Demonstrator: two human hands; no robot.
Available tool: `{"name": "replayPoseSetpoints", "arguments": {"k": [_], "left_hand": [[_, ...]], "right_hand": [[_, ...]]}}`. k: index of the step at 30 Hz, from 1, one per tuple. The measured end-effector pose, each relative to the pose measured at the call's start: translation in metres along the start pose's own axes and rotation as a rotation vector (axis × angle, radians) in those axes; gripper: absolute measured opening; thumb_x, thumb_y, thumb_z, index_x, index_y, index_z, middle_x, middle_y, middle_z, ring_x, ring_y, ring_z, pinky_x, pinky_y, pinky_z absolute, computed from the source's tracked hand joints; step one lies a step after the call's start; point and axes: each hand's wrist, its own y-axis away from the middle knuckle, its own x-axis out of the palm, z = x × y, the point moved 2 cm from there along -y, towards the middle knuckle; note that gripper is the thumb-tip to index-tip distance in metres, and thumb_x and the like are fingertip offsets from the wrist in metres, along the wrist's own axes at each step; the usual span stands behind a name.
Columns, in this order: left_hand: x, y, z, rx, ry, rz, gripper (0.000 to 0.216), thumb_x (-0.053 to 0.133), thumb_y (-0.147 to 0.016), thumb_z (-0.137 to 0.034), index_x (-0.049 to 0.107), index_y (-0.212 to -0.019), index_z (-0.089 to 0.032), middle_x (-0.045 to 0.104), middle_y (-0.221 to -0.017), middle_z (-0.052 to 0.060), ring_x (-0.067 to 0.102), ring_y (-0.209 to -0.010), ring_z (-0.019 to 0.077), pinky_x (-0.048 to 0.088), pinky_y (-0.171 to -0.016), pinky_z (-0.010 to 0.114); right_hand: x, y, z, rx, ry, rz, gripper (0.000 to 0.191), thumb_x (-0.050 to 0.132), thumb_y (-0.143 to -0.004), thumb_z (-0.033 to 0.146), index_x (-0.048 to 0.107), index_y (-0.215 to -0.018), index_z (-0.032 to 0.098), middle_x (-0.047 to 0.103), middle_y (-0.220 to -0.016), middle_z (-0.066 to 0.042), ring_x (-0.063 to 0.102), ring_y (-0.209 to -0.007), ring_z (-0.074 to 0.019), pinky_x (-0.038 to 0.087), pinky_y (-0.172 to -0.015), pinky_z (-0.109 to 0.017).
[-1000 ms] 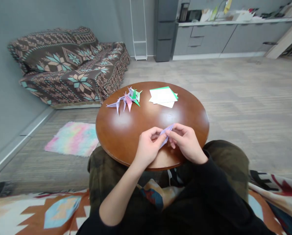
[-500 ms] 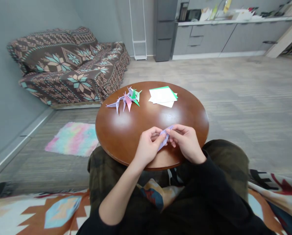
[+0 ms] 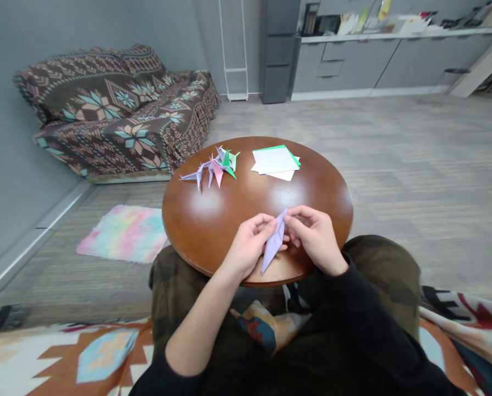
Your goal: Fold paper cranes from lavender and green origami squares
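A folded purple origami paper (image 3: pixel 274 245), long and pointed like a narrow diamond, is held between my two hands over the table's near edge. My left hand (image 3: pixel 249 242) pinches its left side, thumb on top and fingers underneath. At its upper right edge, my right hand (image 3: pixel 312 234) grips the paper near the top point between thumb and fingers. The lower tip points down towards me. Farther back on the left, several folded paper cranes (image 3: pixel 215 168) in purple, pink and green stand bunched together.
The round brown wooden table (image 3: pixel 213 231) stands before my knees. White and green paper sheets (image 3: pixel 274 160) lie stacked at its back right. Beyond are a patterned sofa (image 3: pixel 118 118), a pastel fluffy mat (image 3: pixel 122 234) on the floor and a kitchen counter (image 3: pixel 353 63).
The purple paper has turned more upright, and more of its length now shows, with the lower tip reaching towards me. Both hands keep hold of it in nearly the same place.
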Motion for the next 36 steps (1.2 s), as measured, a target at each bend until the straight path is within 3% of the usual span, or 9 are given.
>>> {"name": "replayPoseSetpoints", "arguments": {"k": [6, 10, 13, 20, 27, 32, 36], "left_hand": [[-0.003, -0.003, -0.002, 0.116, -0.148, -0.016, 0.033, 0.080, -0.080, -0.043, 0.067, -0.083, -0.013, 0.065, -0.072, 0.000, 0.059, -0.066, 0.0101, 0.047, -0.067, 0.021], [-0.002, -0.002, -0.005, 0.133, -0.175, 0.012, 0.030, 0.080, -0.081, -0.041, 0.070, -0.084, -0.013, 0.062, -0.071, -0.001, 0.054, -0.064, 0.0094, 0.042, -0.063, 0.020], [-0.002, -0.001, -0.005, 0.118, -0.164, 0.057, 0.027, 0.080, -0.082, -0.038, 0.071, -0.084, -0.013, 0.063, -0.072, 0.000, 0.054, -0.065, 0.0095, 0.041, -0.065, 0.021], [0.000, 0.001, -0.006, 0.058, -0.180, 0.114, 0.026, 0.076, -0.085, -0.037, 0.068, -0.080, -0.013, 0.062, -0.071, 0.000, 0.053, -0.064, 0.0091, 0.039, -0.063, 0.021], [0.006, 0.002, -0.005, 0.101, -0.184, 0.022, 0.028, 0.077, -0.083, -0.040, 0.067, -0.081, -0.014, 0.063, -0.069, -0.001, 0.055, -0.063, 0.0105, 0.042, -0.065, 0.023], [0.003, 0.002, -0.007, 0.186, -0.273, -0.037, 0.027, 0.078, -0.082, -0.039, 0.071, -0.082, -0.013, 0.069, -0.073, 0.002, 0.059, -0.066, 0.0122, 0.045, -0.067, 0.024], [0.002, 0.003, -0.008, 0.217, -0.313, -0.052, 0.026, 0.078, -0.081, -0.037, 0.071, -0.081, -0.012, 0.070, -0.073, 0.003, 0.060, -0.068, 0.0132, 0.046, -0.068, 0.025]], "right_hand": [[-0.001, 0.002, 0.006, -0.174, 0.083, -0.086, 0.028, 0.079, -0.080, 0.029, 0.062, -0.101, 0.022, 0.062, -0.081, 0.002, 0.053, -0.051, -0.0082, 0.041, -0.043, -0.021], [-0.002, 0.003, 0.011, -0.184, 0.152, 0.010, 0.012, 0.074, -0.086, 0.029, 0.068, -0.090, 0.020, 0.059, -0.069, 0.002, 0.051, -0.052, -0.0096, 0.040, -0.046, -0.023], [-0.004, 0.002, 0.011, -0.113, 0.117, 0.070, 0.016, 0.073, -0.085, 0.034, 0.069, -0.083, 0.018, 0.060, -0.059, 0.003, 0.046, -0.043, -0.0089, 0.033, -0.039, -0.023], [-0.006, 0.000, 0.010, -0.103, 0.108, 0.055, 0.014, 0.073, -0.082, 0.029, 0.069, -0.075, 0.017, 0.054, -0.051, 0.005, 0.043, -0.041, -0.0078, 0.030, -0.039, -0.022], [-0.001, 0.000, 0.004, -0.123, 0.094, -0.035, 0.010, 0.070, -0.080, 0.022, 0.068, -0.072, 0.017, 0.051, -0.047, 0.006, 0.041, -0.042, -0.0070, 0.030, -0.041, -0.021], [0.000, 0.003, 0.000, 0.005, -0.032, 0.054, 0.020, 0.071, -0.087, 0.035, 0.069, -0.081, 0.016, 0.050, -0.044, 0.007, 0.039, -0.036, -0.0066, 0.028, -0.036, -0.020], [0.000, 0.004, 0.000, 0.006, -0.055, 0.083, 0.021, 0.077, -0.084, 0.036, 0.069, -0.082, 0.016, 0.053, -0.043, 0.007, 0.041, -0.034, -0.0065, 0.029, -0.034, -0.019]]}}
